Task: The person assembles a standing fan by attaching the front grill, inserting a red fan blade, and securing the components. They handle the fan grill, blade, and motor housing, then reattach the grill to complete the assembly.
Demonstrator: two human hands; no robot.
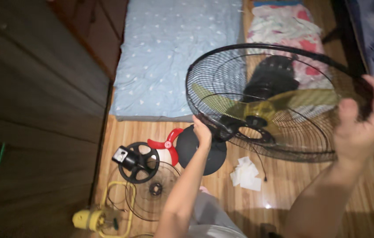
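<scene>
A large electric fan with a black wire cage (222,66) and yellow-green blades (301,98) is held up in front of me. My left hand (202,132) grips the lower left rim of the cage. My right hand (365,123) holds the cage's right rim, fingers curled over the edge. The fan's black motor housing (271,76) shows through the wires. Its round black base (191,147) sits on the wooden floor below my left hand.
A light blue mattress (169,53) lies on the floor ahead, a floral blanket (283,24) beside it. On the floor left: a smaller dismantled fan with red blades (169,141), black guard (140,163), wire grille (154,191), yellow part (88,219). White paper scraps (245,173). Dark wooden cabinet (33,110) left.
</scene>
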